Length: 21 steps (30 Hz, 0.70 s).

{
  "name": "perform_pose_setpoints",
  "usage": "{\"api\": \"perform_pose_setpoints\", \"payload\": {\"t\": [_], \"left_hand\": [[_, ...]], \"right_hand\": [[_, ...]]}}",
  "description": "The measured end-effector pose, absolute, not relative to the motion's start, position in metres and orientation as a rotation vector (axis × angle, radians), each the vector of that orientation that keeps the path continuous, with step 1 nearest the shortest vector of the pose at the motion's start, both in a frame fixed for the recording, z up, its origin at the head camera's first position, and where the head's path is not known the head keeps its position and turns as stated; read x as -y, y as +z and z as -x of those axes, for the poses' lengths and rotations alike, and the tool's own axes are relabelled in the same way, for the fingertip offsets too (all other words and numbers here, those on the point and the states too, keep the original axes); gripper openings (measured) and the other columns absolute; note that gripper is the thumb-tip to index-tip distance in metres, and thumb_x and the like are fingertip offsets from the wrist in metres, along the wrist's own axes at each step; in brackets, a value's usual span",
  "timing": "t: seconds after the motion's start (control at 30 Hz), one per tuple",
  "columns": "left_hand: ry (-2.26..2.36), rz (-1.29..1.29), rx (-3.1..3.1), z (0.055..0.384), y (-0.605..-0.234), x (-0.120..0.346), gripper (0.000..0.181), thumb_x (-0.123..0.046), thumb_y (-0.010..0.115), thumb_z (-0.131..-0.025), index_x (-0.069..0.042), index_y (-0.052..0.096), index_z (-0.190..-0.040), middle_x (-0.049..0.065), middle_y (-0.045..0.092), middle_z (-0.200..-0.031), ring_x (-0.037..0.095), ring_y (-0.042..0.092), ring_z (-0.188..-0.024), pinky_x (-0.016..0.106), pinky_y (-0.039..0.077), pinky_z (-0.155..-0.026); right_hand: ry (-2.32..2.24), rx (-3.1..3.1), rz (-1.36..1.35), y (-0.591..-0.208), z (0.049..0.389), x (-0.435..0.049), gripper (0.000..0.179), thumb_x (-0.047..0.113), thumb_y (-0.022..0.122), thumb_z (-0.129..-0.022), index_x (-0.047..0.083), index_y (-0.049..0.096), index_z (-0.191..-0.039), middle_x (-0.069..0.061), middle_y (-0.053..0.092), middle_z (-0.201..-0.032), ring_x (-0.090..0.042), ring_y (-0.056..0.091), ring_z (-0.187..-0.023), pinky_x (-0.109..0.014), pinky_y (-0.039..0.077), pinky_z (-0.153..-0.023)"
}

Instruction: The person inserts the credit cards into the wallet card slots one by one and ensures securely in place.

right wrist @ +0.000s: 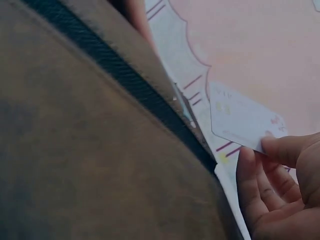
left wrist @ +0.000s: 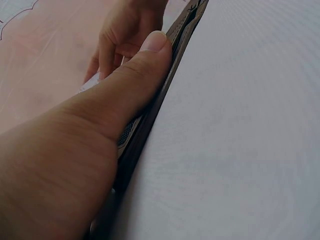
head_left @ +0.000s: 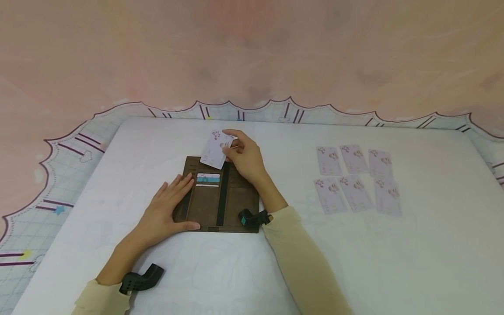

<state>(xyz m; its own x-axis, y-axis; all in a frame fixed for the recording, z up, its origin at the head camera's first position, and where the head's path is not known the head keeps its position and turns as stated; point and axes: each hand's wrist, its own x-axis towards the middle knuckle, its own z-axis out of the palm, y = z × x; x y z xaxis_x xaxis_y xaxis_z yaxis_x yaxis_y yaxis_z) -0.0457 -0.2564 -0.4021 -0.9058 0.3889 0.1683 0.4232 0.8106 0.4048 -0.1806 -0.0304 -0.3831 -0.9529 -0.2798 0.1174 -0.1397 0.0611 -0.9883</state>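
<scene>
A brown wallet [head_left: 202, 205] lies unfolded on the white table, with cards [head_left: 208, 178] tucked into slots on its left half. My left hand [head_left: 167, 212] rests on the wallet's left side, fingers spread and straight; in the left wrist view its thumb [left wrist: 135, 75] lies along the wallet's near edge. Above the wallet's far edge, my right hand [head_left: 246, 157] pinches a white card [head_left: 215, 148] with red print between thumb and fingers. The right wrist view shows that card [right wrist: 242, 117] tilted in the fingertips, apart from the slots.
Several similar white cards [head_left: 356, 194] lie in two rows on the table to the right. Black bands with camera mounts [head_left: 141, 280] sit on both wrists. A scalloped patterned cloth border [head_left: 78, 153] runs along the table's far and left edges.
</scene>
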Motion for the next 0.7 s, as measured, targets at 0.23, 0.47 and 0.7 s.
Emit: {"api": "perform_pose_setpoints", "payload": {"t": [0.23, 0.47, 0.7], "left_hand": [[-0.681, 0.66, 2.906, 0.047, -0.403, 0.257, 0.107, -0.05, 0.081, -0.067, -0.009, 0.029, -0.151, 0.01, 0.024, -0.156, 0.032, 0.014, -0.144, 0.047, 0.003, -0.116], [-0.678, 0.649, 2.911, 0.047, -0.402, 0.256, 0.107, -0.05, 0.082, -0.067, -0.009, 0.03, -0.151, 0.01, 0.024, -0.156, 0.031, 0.013, -0.144, 0.048, 0.004, -0.116], [-0.68, 0.646, 2.908, 0.046, -0.404, 0.257, 0.108, -0.051, 0.082, -0.066, -0.009, 0.03, -0.151, 0.009, 0.025, -0.156, 0.031, 0.014, -0.144, 0.048, 0.004, -0.116]], "right_hand": [[-1.983, -2.299, 0.465, -0.389, 0.18, 0.033, 0.041, 0.006, 0.065, -0.091, 0.018, 0.06, -0.129, -0.006, 0.054, -0.095, -0.014, 0.064, -0.071, -0.025, 0.055, -0.066], [-1.85, -2.452, 0.552, -0.392, 0.18, 0.033, 0.041, 0.011, 0.067, -0.091, 0.017, 0.06, -0.13, -0.004, 0.057, -0.094, -0.013, 0.064, -0.083, -0.024, 0.052, -0.071], [-1.755, -2.511, 0.563, -0.395, 0.18, 0.034, 0.041, 0.013, 0.066, -0.091, 0.016, 0.059, -0.132, -0.003, 0.059, -0.089, -0.014, 0.06, -0.081, -0.023, 0.048, -0.068]]}}
